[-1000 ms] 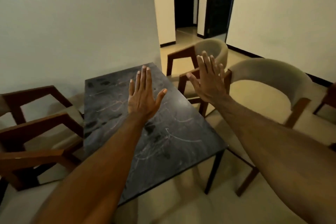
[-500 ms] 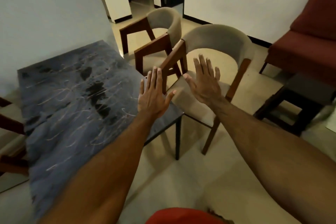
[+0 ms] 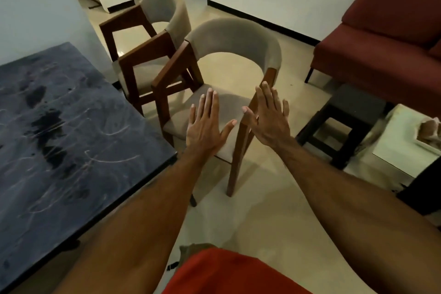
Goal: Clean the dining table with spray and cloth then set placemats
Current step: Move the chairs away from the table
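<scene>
The dark marbled dining table (image 3: 59,138) fills the left of your view, its near right corner just left of your left forearm. Your left hand (image 3: 207,124) is stretched flat with fingers straight and close together, thumb out, holding nothing, to the right of the table's edge and in front of the nearer chair (image 3: 229,59). Your right hand (image 3: 269,117) is just beside it, fingers spread and straight, also empty. A second chair (image 3: 155,21) stands farther off, a red sofa (image 3: 386,31) far right.
</scene>
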